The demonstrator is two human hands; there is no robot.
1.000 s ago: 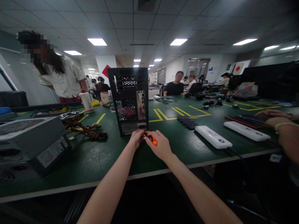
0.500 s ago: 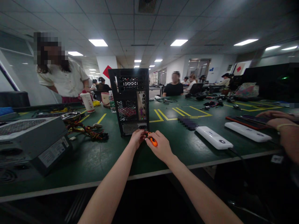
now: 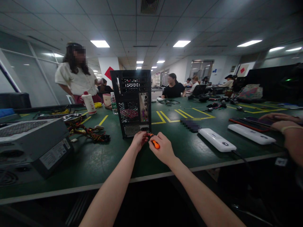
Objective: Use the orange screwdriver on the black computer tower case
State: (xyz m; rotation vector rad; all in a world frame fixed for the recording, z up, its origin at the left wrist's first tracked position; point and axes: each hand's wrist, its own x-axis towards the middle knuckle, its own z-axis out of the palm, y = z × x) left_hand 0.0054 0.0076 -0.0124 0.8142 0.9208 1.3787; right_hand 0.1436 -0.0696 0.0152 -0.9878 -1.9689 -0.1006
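A black computer case [image 3: 136,97] stands upright on the green table, its back panel with ports and mesh facing me. My right hand [image 3: 163,148] is closed around the orange and black handle of a screwdriver [image 3: 156,144], just in front of the case's lower right corner. The screwdriver points up and left toward that corner. Beside its front end, my left hand [image 3: 140,141] has its fingertips pinched together close to the bottom of the back panel. Whatever the left fingertips hold is too small and hidden to make out.
On the left sits a grey power supply [image 3: 35,142] with bundled cables [image 3: 94,135] behind it. A white cup [image 3: 89,104] and a bottle [image 3: 114,104] stand left of the case. White power banks [image 3: 216,139] lie to the right, near another person's hands [image 3: 286,123].
My right hand has turned slightly on the screwdriver, showing more of its handle, while my left hand stays in place. The standing person at the left has moved right and turned.
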